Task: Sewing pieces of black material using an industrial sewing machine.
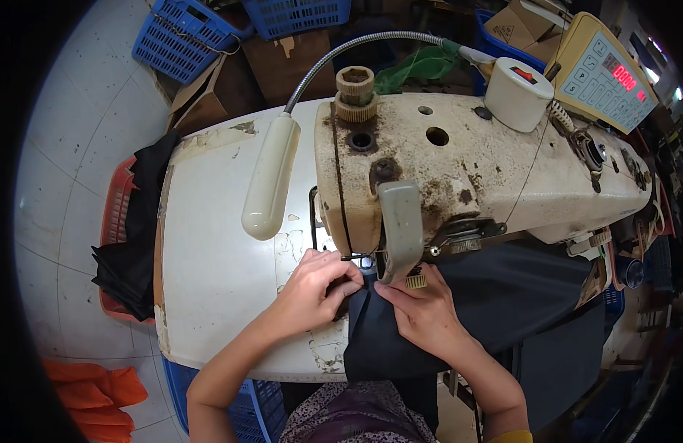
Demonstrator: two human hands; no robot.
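A worn cream sewing machine [459, 162] stands over a white table, with a grey lever plate [402, 225] at its front end. Dark cloth [496, 295] runs under the needle area and spreads to the right, hanging over the near edge. Just left of the presser foot [367, 263], my left hand [312, 292] is closed, its fingertips pinching at the cloth's edge. On the other side my right hand [426, 310] grips the cloth, thumb toward the foot; the machine head partly hides its other fingers. The needle itself cannot be made out.
A lamp [271, 177] on a bent metal neck hangs left of the machine head. A control panel [607, 77] with red digits sits at the back right. Black cloth [131, 244] fills a red basket [117, 207] at the left; blue crates [182, 40] stand behind.
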